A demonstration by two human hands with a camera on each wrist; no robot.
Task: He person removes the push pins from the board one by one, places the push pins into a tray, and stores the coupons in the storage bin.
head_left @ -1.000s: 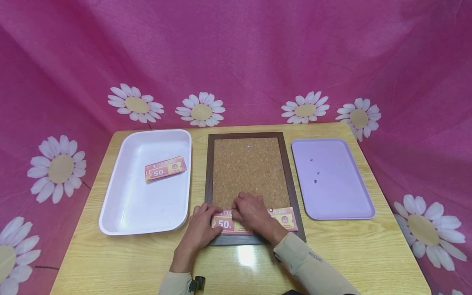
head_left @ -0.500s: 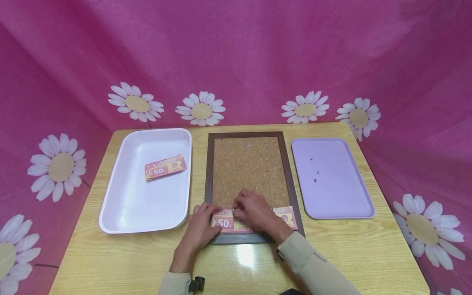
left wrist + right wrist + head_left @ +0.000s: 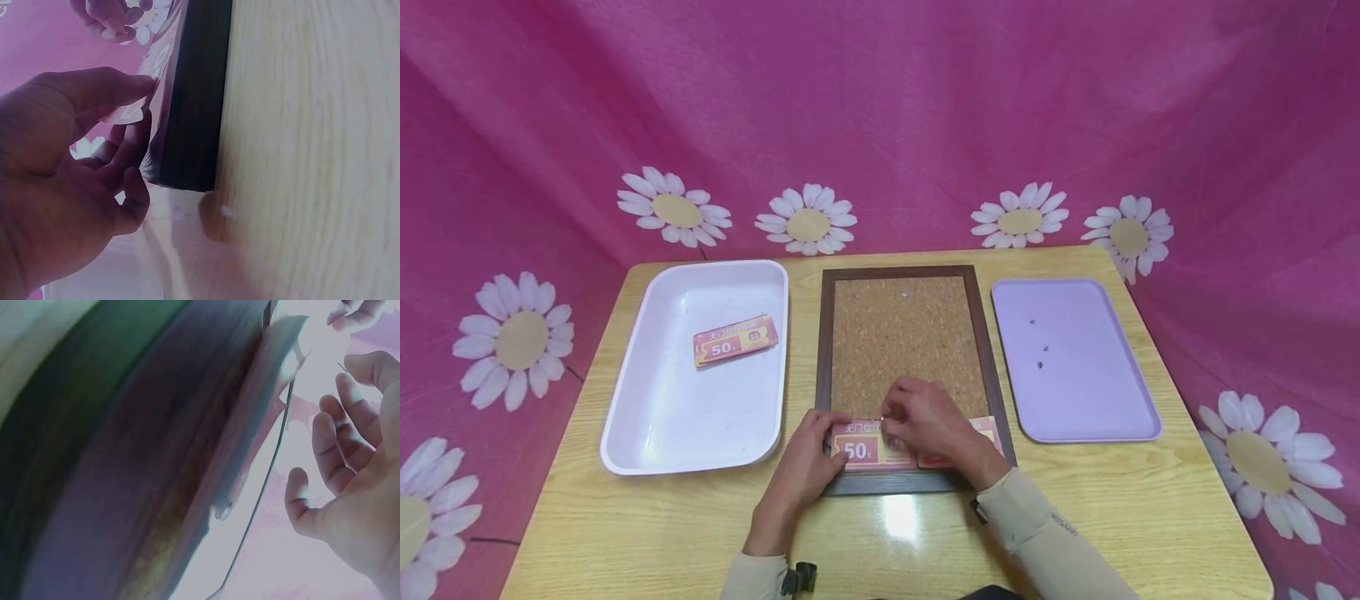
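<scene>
My left hand (image 3: 805, 450) holds the left end of a pink and yellow paper coupon (image 3: 857, 451) marked 50, thumb at its lower edge and a finger at its upper edge. The coupon lies along the bottom of a cork board (image 3: 910, 342) with a dark frame. Between the thumb and forefinger of my right hand (image 3: 928, 425) is a thumbtack, its thin needle (image 3: 341, 367) showing in the right wrist view, at the coupon's top edge. To the right, partly hidden by that hand, lies a second coupon (image 3: 989, 431) on the board.
On the left, a white tub (image 3: 700, 433) contains a pile of coupons (image 3: 735, 341). A purple tray (image 3: 1090, 400) on the right bears a few small dark tacks (image 3: 1040, 365). All stand on a wooden table (image 3: 700, 525) before a pink flowered cloth (image 3: 880, 125).
My right hand has shifted slightly to the right and away from me along the coupon's top edge, uncovering more of the coupon. My left hand stays at the coupon's left end.
</scene>
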